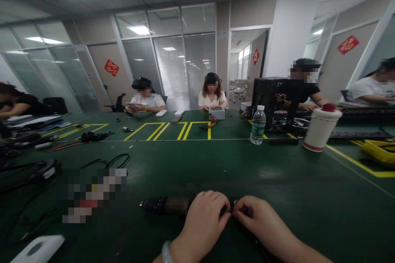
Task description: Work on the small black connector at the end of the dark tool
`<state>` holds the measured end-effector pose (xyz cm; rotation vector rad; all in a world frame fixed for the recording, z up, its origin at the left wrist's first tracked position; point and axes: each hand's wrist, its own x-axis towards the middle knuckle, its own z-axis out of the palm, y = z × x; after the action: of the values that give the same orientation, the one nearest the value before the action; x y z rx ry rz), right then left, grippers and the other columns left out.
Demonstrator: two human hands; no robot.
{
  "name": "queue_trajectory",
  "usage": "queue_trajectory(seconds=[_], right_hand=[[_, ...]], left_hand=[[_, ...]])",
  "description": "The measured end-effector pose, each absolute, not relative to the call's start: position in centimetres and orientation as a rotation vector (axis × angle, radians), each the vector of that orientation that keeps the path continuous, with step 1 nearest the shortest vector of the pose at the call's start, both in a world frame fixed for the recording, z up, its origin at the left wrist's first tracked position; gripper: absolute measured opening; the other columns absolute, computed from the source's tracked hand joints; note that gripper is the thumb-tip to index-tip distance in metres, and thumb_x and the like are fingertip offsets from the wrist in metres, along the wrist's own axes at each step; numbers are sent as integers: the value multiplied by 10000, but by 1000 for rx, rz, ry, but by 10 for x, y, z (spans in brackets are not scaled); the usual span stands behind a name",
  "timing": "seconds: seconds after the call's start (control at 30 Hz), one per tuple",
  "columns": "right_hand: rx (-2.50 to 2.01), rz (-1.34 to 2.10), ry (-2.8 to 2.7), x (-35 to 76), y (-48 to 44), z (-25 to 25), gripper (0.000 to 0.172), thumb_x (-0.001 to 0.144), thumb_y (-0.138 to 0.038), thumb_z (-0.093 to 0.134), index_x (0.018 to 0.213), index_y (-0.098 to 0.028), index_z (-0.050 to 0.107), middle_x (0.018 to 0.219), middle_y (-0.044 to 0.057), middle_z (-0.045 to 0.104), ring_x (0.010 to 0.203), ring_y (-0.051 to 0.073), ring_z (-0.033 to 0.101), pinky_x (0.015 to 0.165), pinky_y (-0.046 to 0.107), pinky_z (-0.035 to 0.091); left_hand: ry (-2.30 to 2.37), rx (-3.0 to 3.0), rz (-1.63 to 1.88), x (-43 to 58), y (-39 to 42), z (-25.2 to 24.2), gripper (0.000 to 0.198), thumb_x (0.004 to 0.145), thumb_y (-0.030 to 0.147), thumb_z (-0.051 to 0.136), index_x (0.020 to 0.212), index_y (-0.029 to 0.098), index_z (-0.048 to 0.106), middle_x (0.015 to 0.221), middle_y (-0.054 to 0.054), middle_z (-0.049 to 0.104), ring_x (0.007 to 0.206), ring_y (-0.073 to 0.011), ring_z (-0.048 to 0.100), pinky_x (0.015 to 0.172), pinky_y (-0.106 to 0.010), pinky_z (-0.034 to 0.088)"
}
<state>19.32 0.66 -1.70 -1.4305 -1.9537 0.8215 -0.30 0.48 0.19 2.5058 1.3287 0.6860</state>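
Our left hand (207,218) and right hand (258,217) nearly meet, fingers curled toward the thumbs; whether they pinch any small piece, we cannot tell. A dark cylindrical tool (166,205) extends leftward along the worktop (185,164), partly hidden behind our left hand.

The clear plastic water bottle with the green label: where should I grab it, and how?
Probably best around the bottle's middle, at the green label, coming from the near-left side. The bottle stands upright with a rounded body to wrap fingers around, and the big black computer case stands behind it, toward the right.
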Motion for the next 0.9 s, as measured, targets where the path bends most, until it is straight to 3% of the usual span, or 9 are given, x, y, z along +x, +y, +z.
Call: queue_trajectory(seconds=[0.9], right_hand=[[-1429, 811, -1977, 193, 7, -19, 108, 838, -198, 610, 791, -211, 706, 759, -13, 674, 690, 152, 618, 613, 213, 412]], left_hand=[[1349, 2509, 693, -2, 5, 1, 63, 859, 175, 619, 888, 229, 600, 902, 18, 622, 879, -202, 539, 778, -344, 367]])
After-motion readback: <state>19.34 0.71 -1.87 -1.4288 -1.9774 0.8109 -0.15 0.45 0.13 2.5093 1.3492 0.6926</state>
